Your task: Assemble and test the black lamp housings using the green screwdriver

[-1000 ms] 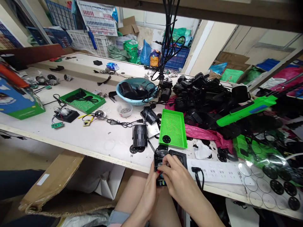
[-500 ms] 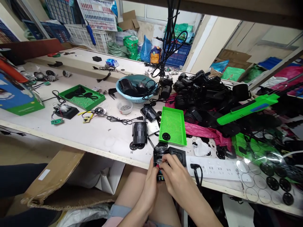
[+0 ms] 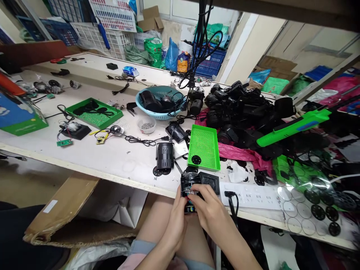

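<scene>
At the table's front edge, a black lamp housing (image 3: pixel 190 180) with its inside exposed is held between my two hands. My left hand (image 3: pixel 177 219) is closed around its left side. The right hand (image 3: pixel 211 210) has its thumb and fingertips pinched at the opening, over a small part with a bit of green showing. My fingers hide most of that part, so its kind cannot be made out. Right beside the housing lies a flat black square piece (image 3: pixel 210 182). Another black lamp housing (image 3: pixel 165 155) stands a little farther back, on black perforated discs (image 3: pixel 157 171).
A green perforated tray (image 3: pixel 204 144) with one black disc lies behind my hands. To the right are a white power strip (image 3: pixel 253 197) and a pile of black lamps (image 3: pixel 242 108). A blue basket (image 3: pixel 160 114) and a bowl of screws (image 3: pixel 146 127) stand farther back.
The view has shifted slightly, moving the scene a little left and up. Both hands stay on the lamp housing; the right fingers have moved slightly and more green shows between them.
</scene>
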